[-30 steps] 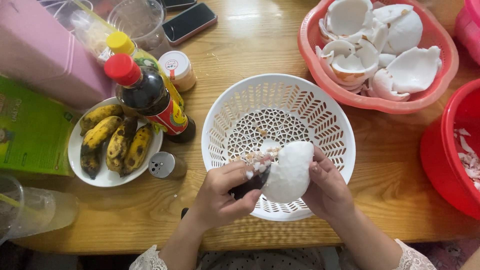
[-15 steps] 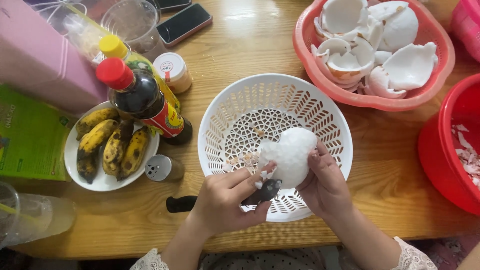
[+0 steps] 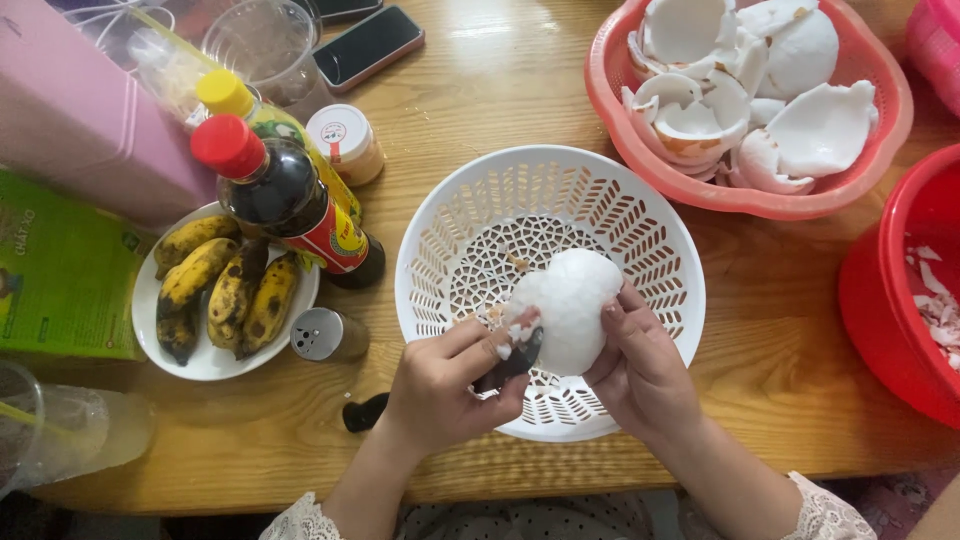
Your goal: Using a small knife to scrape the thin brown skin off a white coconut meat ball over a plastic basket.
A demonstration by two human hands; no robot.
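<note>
A: Our right hand (image 3: pixel 640 370) cups a white piece of coconut (image 3: pixel 570 308), fingers wrapped round its right side. Our left hand (image 3: pixel 445 385) is closed on a dark peeler (image 3: pixel 505 365), blade against the coconut's lower left.

B: Where is it?

A: Over the white colander (image 3: pixel 600 215), mid-table towards the near edge. Peeler handle mostly hidden in our fist; black end (image 3: pixel 362 412) pokes out below.

B: Surroundings?

A: Pink basket of coconut pieces (image 3: pixel 640 130) at the far right corner, red tub (image 3: pixel 880 300) cut off right. Plate of bananas (image 3: pixel 215 360), sauce bottle (image 3: pixel 290 205), shaker (image 3: pixel 325 335) left.
</note>
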